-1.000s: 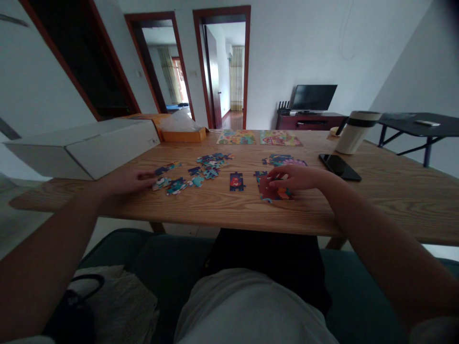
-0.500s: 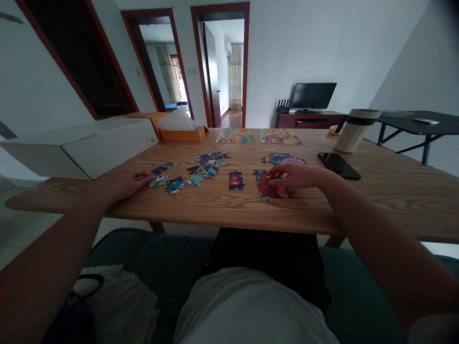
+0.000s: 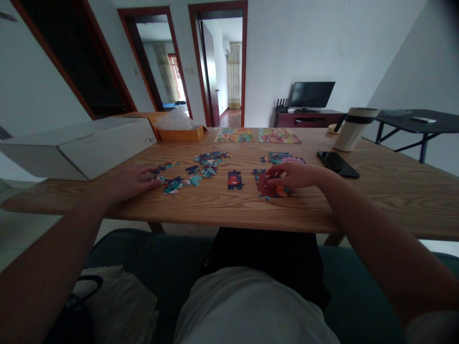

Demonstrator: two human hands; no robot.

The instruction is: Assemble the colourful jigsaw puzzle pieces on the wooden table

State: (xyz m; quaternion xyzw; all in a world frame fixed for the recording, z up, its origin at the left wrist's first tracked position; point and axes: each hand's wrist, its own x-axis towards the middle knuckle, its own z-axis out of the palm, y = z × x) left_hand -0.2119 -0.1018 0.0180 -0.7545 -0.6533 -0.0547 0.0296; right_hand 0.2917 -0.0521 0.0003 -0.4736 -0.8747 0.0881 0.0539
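Note:
Loose jigsaw pieces (image 3: 208,161) lie in a spread heap on the wooden table. At the heap's left end, my left hand (image 3: 133,182) rests with its fingers apart, the tips over a few pieces. A separate dark-edged jigsaw piece with a red picture (image 3: 234,180) lies between my two hands. My right hand (image 3: 294,175) lies over a joined reddish section of the jigsaw puzzle (image 3: 265,187), fingers stretched out and touching it, and covers part of it. Behind that hand sits another group of blue and pink jigsaw pieces (image 3: 278,157).
A long white box (image 3: 107,143) and an orange tissue box (image 3: 181,134) stand at the left. Two colourful picture sheets (image 3: 234,135) lie at the table's far edge. A black phone (image 3: 337,164) and a cream travel mug (image 3: 353,131) are on the right.
My left hand has shifted right and its fingers have spread out over the pieces at the left end. My right hand stays on the joined section.

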